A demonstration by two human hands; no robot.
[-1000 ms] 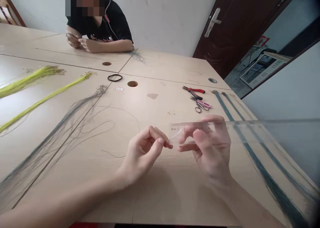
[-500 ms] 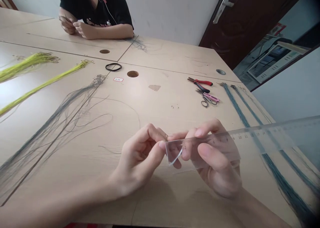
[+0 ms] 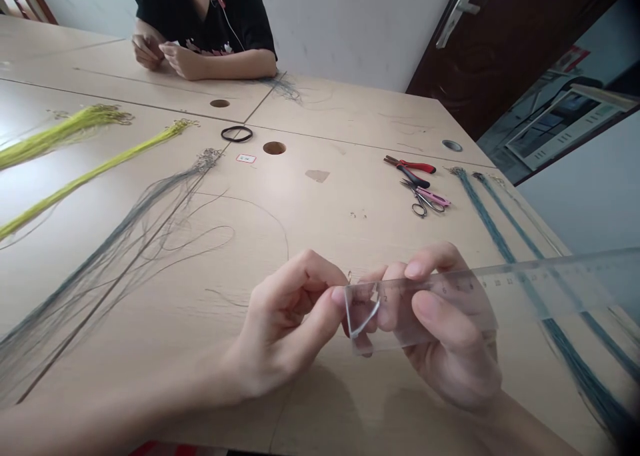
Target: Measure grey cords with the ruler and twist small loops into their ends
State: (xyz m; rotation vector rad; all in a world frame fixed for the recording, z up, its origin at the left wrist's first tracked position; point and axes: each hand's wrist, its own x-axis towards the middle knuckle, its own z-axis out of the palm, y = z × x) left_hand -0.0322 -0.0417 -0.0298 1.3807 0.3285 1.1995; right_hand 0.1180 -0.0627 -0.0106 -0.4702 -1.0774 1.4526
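My right hand (image 3: pixel 455 329) grips a clear plastic ruler (image 3: pixel 480 284), thumb on the near face and fingers showing through behind it. The ruler's zero end, with a chipped or cracked corner, points left, and its far end runs off to the right. My left hand (image 3: pixel 295 323) is closed in a pinch at that zero end, the thumb against the ruler's edge. A small gold-coloured metal piece (image 3: pixel 350 277) pokes up at the left fingertips; its lower part is hidden. Behind the ruler near the 2 mark, a small pale bit is visible, too small to name.
Bundles of yellow cord (image 3: pixel 95 169) and grey cord (image 3: pixel 135 209) lie left; teal cords (image 3: pixel 490 219) lie right. Red-handled pliers (image 3: pixel 410 169) and scissors (image 3: pixel 425 199) rest beyond my hands. A black band (image 3: pixel 237 134) lies near a table hole (image 3: pixel 274 148). A person (image 3: pixel 210 49) sits opposite.
Both hands and the ruler sit slightly further right in the view, which has itself shifted. More of the gold-coloured piece shows above the left fingertips. The grips stay the same.
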